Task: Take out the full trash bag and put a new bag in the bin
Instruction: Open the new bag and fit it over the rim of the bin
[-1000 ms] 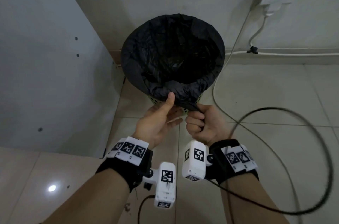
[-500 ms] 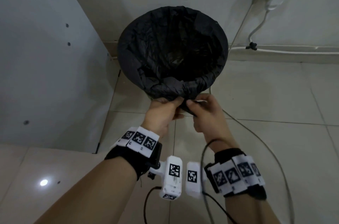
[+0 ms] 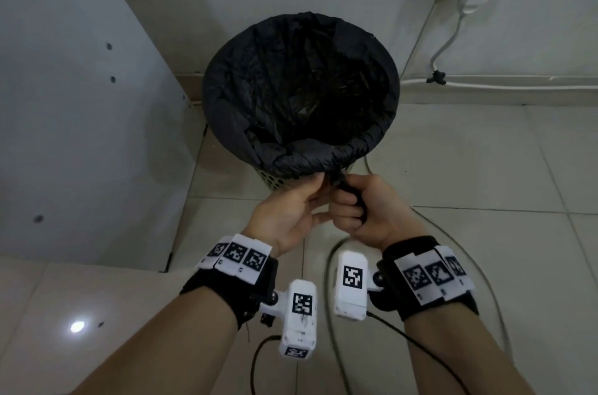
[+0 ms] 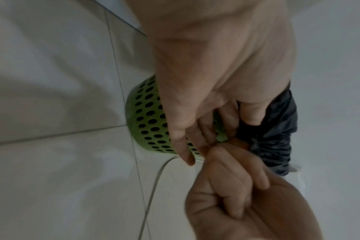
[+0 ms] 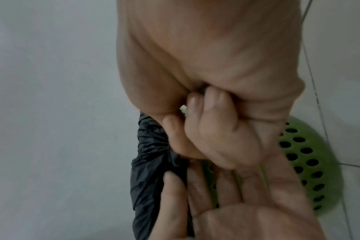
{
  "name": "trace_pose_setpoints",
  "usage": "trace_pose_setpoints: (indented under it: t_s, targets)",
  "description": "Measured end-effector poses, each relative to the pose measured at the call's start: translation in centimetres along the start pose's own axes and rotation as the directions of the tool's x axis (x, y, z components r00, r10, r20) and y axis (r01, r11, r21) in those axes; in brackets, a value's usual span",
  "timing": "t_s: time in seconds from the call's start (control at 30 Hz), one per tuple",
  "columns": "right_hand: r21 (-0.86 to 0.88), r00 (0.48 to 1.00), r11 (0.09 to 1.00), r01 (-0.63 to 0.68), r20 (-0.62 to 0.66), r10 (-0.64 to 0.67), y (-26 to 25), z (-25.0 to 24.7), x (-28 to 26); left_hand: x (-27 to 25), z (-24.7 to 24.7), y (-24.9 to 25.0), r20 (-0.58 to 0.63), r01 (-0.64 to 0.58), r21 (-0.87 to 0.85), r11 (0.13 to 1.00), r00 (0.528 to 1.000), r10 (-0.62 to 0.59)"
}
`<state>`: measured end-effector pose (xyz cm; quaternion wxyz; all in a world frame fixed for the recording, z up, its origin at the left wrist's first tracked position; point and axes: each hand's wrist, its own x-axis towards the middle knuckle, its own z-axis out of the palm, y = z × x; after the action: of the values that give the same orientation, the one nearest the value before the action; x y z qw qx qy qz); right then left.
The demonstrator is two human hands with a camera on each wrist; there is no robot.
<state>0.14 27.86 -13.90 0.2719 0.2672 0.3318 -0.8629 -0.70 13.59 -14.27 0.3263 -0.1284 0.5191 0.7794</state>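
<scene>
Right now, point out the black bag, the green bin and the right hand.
black bag [image 3: 223, 109]: head view, plastic folded over the left rim.
green bin [image 4: 146, 113]: left wrist view, perforated side wall.
right hand [image 3: 365, 210]: head view, middle of the fist gripping the bag's twisted tail.

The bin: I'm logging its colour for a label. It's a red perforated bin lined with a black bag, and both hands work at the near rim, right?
Not red: the left wrist view shows a green perforated bin. The black bag and both hands at the near rim are right.
</scene>
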Motion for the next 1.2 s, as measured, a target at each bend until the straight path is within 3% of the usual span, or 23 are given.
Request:
trace_pose_setpoints:
  t_s: [0.1, 0.17, 0.2, 0.27, 0.33, 0.47, 0.5, 0.57, 0.67, 0.7, 0.73, 0.83, 0.97, 1.03, 1.13, 1.2]
  targets:
    - [-0.227, 0.98, 0.973, 0.034, -0.183, -0.077, 0.0, 0.2, -0.2, 0.6, 0.7, 0.1, -0.093, -0.046, 0.022, 0.999, 0.995, 0.048]
    - [-0.436, 0.903, 0.881, 0.182, -0.281, -0.325, 0.3, 0.2, -0.4, 0.8, 1.1, 0.3, -0.171, -0.07, 0.055, 0.996, 0.982, 0.078]
    - [-0.544, 0.833, 0.791, 0.279, -0.273, -0.482, 0.7, 0.3, -0.7, 0.9, 1.3, 0.3, -0.203, -0.078, 0.056, 0.995, 0.975, 0.088]
    - [-0.735, 0.68, 0.516, 0.441, -0.101, -0.726, 1.5, 0.3, -1.2, 1.0, 1.6, 0.5, -0.24, -0.106, 0.049, 0.993, 0.964, 0.115]
    - [-0.82, 0.616, 0.29, 0.493, 0.093, -0.782, 2.3, 0.2, -1.6, 1.1, 1.5, 0.7, -0.257, -0.135, 0.03, 0.99, 0.957, 0.138]
    - [-0.873, 0.498, 0.055, 0.484, 0.223, -0.838, 2.6, -0.6, -1.5, 1.5, 0.7, 0.6, -0.28, -0.131, -0.009, 0.991, 0.952, 0.123]
    - [-0.882, 0.495, 0.058, 0.468, 0.207, -0.844, 2.4, -0.6, -1.5, 1.5, 0.5, 0.6, -0.277, -0.13, -0.016, 0.991, 0.953, 0.12]
    - [-0.876, 0.588, 0.214, 0.433, 0.095, -0.803, 2.0, -0.5, -1.2, 1.2, 0.1, 0.5, -0.239, -0.098, -0.031, 0.995, 0.967, 0.088]
    - [-0.632, 0.856, 0.701, 0.33, -0.112, -0.505, 1.2, -0.2, -1.1, 0.3, 0.1, 0.4, -0.088, -0.018, -0.057, 0.998, 0.996, 0.013]
    - [-0.507, 0.919, 0.821, 0.261, -0.129, -0.372, 1.0, -0.2, -1.1, 0.2, 0.0, 0.2, -0.058, -0.004, -0.031, 1.0, 0.998, 0.003]
    - [-0.43, 0.954, 0.883, 0.186, -0.134, -0.267, 0.8, -0.2, -1.1, 0.1, -0.1, 0.1, -0.046, -0.006, -0.002, 1.0, 0.999, 0.006]
    - [-0.436, 0.976, 0.898, 0.059, -0.165, -0.145, 0.5, -0.1, -1.4, 0.1, -0.4, -0.1, -0.047, -0.024, 0.001, 1.0, 0.999, 0.024]
    - [-0.348, 0.989, 0.934, -0.083, -0.141, 0.036, -0.1, 0.3, -1.9, 0.1, -0.1, -0.3, 0.048, -0.004, -0.027, 1.0, 0.999, 0.005]
    - [-0.331, 0.988, 0.937, -0.107, -0.143, 0.062, -0.2, 0.5, -2.0, 0.5, 0.3, -0.4, 0.019, -0.002, -0.007, 1.0, 1.0, 0.002]
    - [-0.418, 0.962, 0.902, 0.111, -0.182, -0.203, 0.2, 0.4, -2.4, 1.0, 0.6, -0.2, -0.072, -0.016, 0.006, 1.0, 0.997, 0.016]
    - [-0.406, 0.892, 0.848, 0.342, -0.143, -0.428, 0.5, -0.1, -3.1, 1.2, 0.6, 0.3, -0.127, -0.031, -0.029, 0.999, 0.991, 0.027]
